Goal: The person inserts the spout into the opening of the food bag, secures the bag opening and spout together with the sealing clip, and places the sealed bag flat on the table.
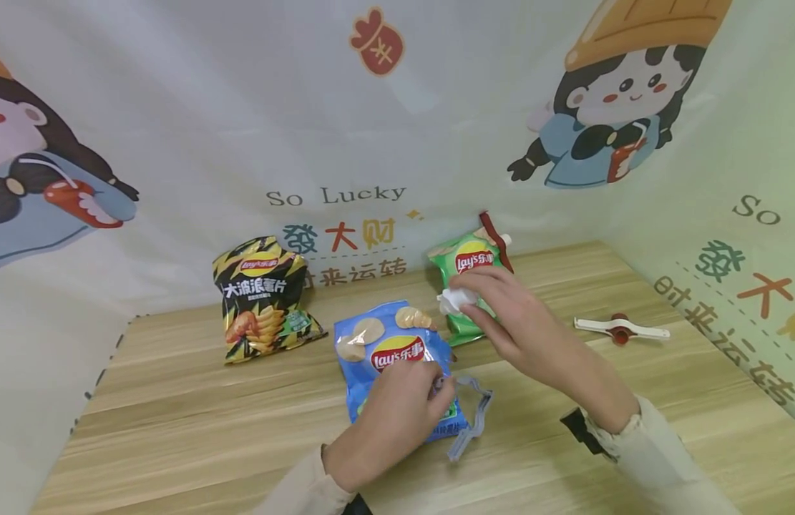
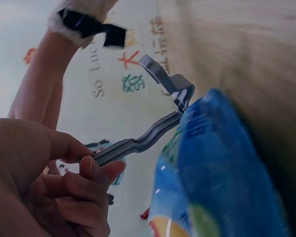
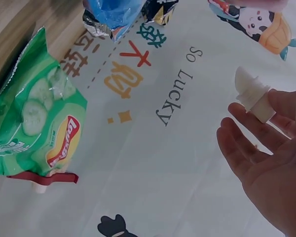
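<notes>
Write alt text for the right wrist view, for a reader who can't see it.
The right grip pinches a small white piece in front of a printed sheet. At the picture's left, a green bag has a dark red clip across one end; part of a blue bag shows at the top.

Head view high, forward-down; wrist views close; blue bag (image 2: 217, 170) in head and left-wrist views
</notes>
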The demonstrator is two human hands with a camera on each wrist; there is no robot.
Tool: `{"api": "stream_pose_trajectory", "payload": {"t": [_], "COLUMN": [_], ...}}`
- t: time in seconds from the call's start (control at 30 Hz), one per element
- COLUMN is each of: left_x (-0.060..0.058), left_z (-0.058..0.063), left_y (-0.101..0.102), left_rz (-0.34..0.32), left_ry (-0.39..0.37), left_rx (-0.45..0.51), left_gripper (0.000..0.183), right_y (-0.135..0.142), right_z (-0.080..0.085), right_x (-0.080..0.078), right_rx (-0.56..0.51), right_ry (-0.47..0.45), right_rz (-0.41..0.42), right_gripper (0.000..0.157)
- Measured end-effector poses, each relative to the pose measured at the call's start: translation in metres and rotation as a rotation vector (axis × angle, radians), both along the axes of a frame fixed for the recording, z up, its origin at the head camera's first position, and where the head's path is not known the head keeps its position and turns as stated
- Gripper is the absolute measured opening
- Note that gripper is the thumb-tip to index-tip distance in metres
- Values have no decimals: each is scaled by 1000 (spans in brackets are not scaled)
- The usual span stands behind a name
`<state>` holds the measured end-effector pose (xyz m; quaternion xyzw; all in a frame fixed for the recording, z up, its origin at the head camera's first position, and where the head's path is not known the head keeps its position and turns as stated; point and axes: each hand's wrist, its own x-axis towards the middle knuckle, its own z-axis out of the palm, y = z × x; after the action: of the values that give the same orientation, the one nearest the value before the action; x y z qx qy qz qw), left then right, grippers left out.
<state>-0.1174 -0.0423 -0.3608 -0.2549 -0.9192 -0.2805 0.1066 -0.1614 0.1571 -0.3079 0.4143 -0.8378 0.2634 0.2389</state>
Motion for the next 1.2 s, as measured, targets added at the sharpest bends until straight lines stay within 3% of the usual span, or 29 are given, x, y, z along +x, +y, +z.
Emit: {"api": "stream_pose_trajectory", "payload": {"t": [0.1, 0.23, 0.4, 0.57, 0.7, 0.9, 1.07, 1.2], "left_x": [3, 4, 5, 7, 6, -1, -21, -40], "left_z": [-11, -25, -36, -40, -37, -20, -3, 4], "left_y": [8, 15, 20, 21, 19, 8, -14, -36], "left_rz": [-6, -6, -29, -61, -85, -91, 3, 104], "left_ry": [67, 103, 93, 63, 30, 90, 172, 228], "left_rx": [-48, -96, -155, -191, -208, -165, -60, 17], "left_gripper": [37, 34, 28, 36, 37, 16, 13, 8], "right_y": [0, 2, 5, 6, 6, 5, 3, 3], "right_z": [0, 1, 0, 0, -1, -3, -4, -5], "right_x": [-1, 0, 0, 0, 0, -2, -3, -4], "right_rx": [7, 25, 43, 69, 97, 128, 141, 149], "right_ry": [-18, -61, -92, -102, -118, -144, -147, -155], "right_rz": [-15, -44, -69, -87, -99, -105, -103, -109], "right_gripper": [34, 31, 30, 30, 30, 30, 31, 32]}}
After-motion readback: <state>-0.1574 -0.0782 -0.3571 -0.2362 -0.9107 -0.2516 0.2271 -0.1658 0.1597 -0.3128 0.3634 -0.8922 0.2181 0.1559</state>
